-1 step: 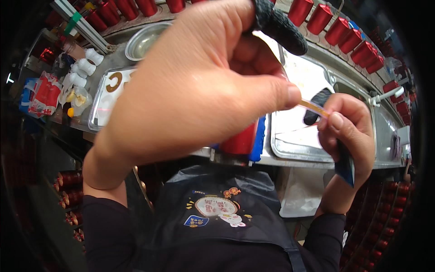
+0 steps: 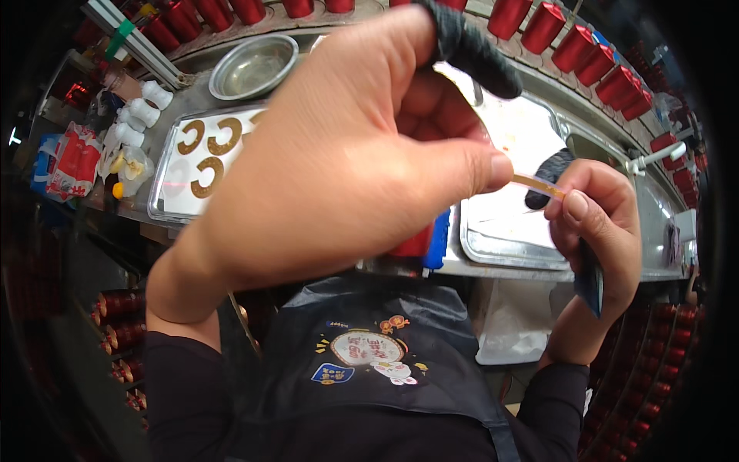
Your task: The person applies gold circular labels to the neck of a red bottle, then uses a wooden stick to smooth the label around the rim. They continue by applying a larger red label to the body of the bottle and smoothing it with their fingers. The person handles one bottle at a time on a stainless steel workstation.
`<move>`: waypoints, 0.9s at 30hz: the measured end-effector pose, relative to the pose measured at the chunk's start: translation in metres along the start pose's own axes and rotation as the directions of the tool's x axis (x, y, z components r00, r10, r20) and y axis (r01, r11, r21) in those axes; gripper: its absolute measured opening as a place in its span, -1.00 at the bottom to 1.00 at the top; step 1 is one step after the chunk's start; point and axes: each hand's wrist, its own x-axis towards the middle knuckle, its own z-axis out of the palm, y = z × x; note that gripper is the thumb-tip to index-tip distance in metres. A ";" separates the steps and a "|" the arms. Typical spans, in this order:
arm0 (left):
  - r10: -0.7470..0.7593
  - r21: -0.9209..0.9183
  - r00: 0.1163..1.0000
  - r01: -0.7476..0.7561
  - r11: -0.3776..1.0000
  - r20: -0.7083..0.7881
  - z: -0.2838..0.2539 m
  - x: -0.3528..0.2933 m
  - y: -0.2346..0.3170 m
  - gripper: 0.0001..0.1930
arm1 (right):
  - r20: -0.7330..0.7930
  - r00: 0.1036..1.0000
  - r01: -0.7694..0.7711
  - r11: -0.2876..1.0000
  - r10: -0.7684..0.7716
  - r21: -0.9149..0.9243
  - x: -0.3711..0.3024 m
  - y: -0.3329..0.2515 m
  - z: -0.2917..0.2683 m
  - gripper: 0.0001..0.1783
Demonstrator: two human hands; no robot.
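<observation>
Okay, pinched a narrow gold-orange strip (image 2: 536, 185) at both ends, running from left hand (image 2: 331, 169) to right hand (image 2: 604, 208), seen over the right-side metal tray (image 2: 500, 257). Gripped one end with left thumb tip, big in foreground; couldn't make out the finger behind. Gripped other end between right thumb and a curled finger. Wore black finger covers (image 2: 481, 58) on both hands. Noted dark-blue flat piece (image 2: 590, 286) jutting below right palm; couldn't tell whether held. Saw white sheet (image 2: 493, 223) in that tray. Marked at left another metal tray (image 2: 156, 192) bearing C-shaped gold-brown pieces (image 2: 235, 134), partly blocked by left hand. Spotted metal bowl (image 2: 289, 55) just behind, white spool-like pieces (image 2: 144, 113) and red packet (image 2: 71, 162) farther left. Caught blue thing (image 2: 437, 240) beside red thing (image 2: 416, 243), mostly hidden under left hand. Logged red cylinders (image 2: 543, 27) along back, white tap (image 2: 662, 158) at right, dark apron (image 2: 446, 369) below.
</observation>
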 end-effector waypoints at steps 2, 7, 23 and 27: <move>0.031 -0.136 1.000 -0.031 0.990 -0.004 0.011 -0.009 -0.034 -0.57 | -0.110 0.990 0.056 0.968 -0.085 -0.245 -0.015 0.010 0.002 -0.70; -0.147 -0.217 0.962 0.097 0.971 -0.231 0.035 -0.058 -0.106 -0.66 | -0.028 1.000 -0.023 0.945 0.014 -0.327 -0.031 0.066 0.021 -0.81; -0.184 -0.302 0.911 0.070 0.951 -0.370 0.042 -0.087 -0.195 -0.65 | -0.115 0.983 -0.150 0.987 0.143 -0.054 -0.031 0.136 0.062 -0.85; -0.195 -0.287 0.910 0.089 0.954 -0.365 0.038 -0.091 -0.205 -0.61 | -0.141 0.983 -0.117 0.993 0.115 -0.010 -0.030 0.141 0.068 -0.85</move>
